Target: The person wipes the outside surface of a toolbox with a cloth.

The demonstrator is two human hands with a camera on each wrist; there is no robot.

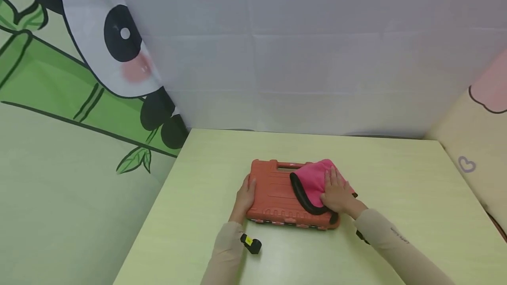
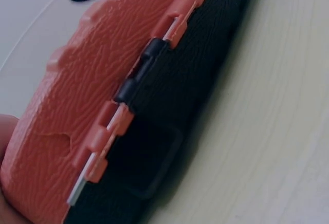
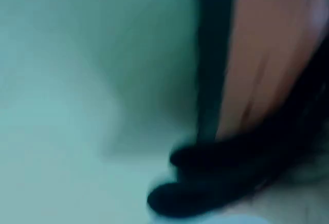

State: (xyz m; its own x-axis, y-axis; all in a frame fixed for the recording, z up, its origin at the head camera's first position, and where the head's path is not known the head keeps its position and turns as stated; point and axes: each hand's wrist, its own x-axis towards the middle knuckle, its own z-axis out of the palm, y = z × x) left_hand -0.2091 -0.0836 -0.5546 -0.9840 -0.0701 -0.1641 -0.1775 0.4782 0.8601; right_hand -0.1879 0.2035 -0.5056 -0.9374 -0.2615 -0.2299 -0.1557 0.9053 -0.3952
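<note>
An orange-red plastic tool case [image 1: 269, 188] with a dark lower half lies flat on the table, its hinged side toward me. My left hand [image 1: 245, 195] grips the case's left end; part of that hand shows at the edge of the left wrist view. Over the right part of the lid is spread a pink cloth [image 1: 313, 179] with thick black edging. My right hand [image 1: 336, 192] presses on this cloth with its fingers spread and extended. Blur covers most of the right wrist view, where dark edging [image 3: 205, 198] and the case's reddish surface [image 3: 262, 54] appear.
The pale wooden table [image 1: 190, 232] extends around the case. Behind it hangs a white sheet [image 1: 301, 56], and a painted wall [image 1: 59, 188] stands at the left. A small black camera [image 1: 251, 244] is worn on the left wrist.
</note>
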